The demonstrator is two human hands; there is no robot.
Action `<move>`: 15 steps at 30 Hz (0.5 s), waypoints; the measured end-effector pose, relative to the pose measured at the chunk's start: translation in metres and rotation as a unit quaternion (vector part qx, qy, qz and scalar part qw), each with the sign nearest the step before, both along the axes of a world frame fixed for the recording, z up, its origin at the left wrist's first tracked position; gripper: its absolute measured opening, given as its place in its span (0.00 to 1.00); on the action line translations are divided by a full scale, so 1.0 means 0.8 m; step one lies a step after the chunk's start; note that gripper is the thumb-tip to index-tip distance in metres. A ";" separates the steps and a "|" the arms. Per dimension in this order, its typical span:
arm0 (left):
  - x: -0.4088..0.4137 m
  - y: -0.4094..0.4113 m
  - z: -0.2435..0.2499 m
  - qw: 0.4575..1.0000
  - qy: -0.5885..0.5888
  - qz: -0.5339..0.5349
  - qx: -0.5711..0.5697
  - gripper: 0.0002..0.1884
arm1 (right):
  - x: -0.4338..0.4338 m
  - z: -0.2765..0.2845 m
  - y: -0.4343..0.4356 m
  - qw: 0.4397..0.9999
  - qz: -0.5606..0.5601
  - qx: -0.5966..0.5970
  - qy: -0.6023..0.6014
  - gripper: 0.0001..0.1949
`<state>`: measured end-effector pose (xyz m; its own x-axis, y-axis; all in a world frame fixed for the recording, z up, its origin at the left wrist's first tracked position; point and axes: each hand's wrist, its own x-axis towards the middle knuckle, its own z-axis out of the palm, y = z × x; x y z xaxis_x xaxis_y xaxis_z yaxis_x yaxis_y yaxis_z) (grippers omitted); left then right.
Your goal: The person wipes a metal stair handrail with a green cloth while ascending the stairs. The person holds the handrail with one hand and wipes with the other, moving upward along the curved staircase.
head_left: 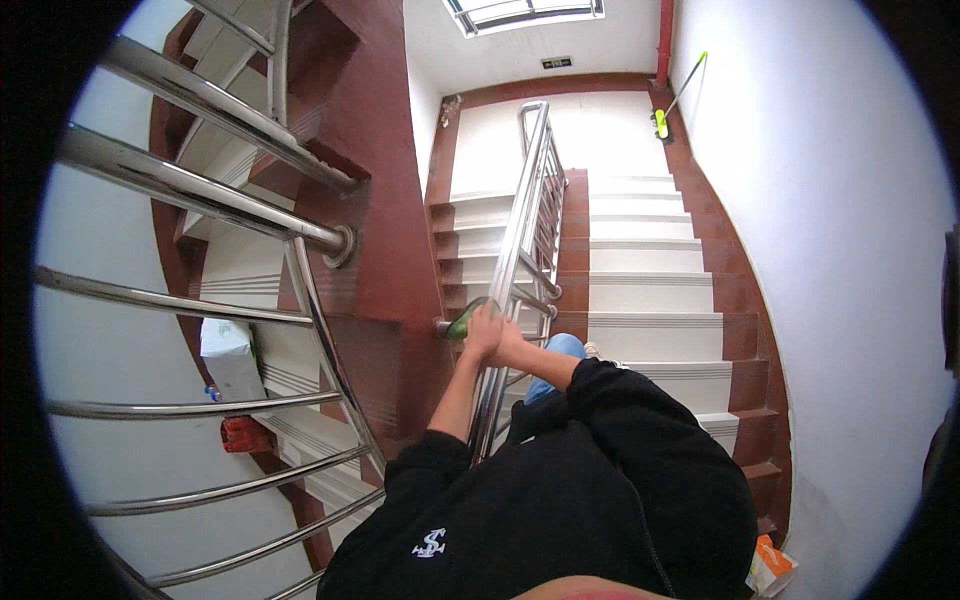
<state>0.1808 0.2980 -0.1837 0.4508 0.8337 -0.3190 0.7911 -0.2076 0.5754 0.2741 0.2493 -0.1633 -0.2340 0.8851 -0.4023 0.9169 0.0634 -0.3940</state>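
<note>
Both of my hands meet on top of the stainless steel handrail (526,184) of the descending stairs. My left hand (484,328) curls over the rail and presses on a green cloth-like piece (463,321) with a dark edge, which sticks out on the left. Just beside it, my right hand (511,345) overlaps the left one at the rail. Its fingers are mostly hidden, so their grip does not show. A jeans-clad knee (564,346) is bent to the right of the rail, above the white steps (651,328).
Steel railings (202,191) curve along the left. Beyond them a white bag (226,352) and a red object (246,435) sit on the stairs. A green-handled broom (681,90) leans at the landing's right wall. An orange-and-white bag (771,566) lies lower right.
</note>
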 end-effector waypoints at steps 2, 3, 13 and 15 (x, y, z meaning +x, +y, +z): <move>0.018 -0.029 0.022 0.998 0.003 0.054 0.045 0.31 | 0.007 -0.004 -0.020 0.996 0.043 0.072 0.014 0.32; 0.017 -0.044 0.028 0.994 0.008 0.085 0.065 0.33 | 0.008 0.003 -0.032 0.994 0.085 0.072 0.013 0.31; -0.050 -0.082 0.033 0.969 -0.028 0.129 0.207 0.32 | 0.026 0.023 -0.084 0.967 0.019 0.138 0.214 0.25; -0.046 -0.093 0.043 0.974 0.014 0.121 0.189 0.29 | 0.024 0.020 -0.074 0.965 -0.036 0.133 0.224 0.20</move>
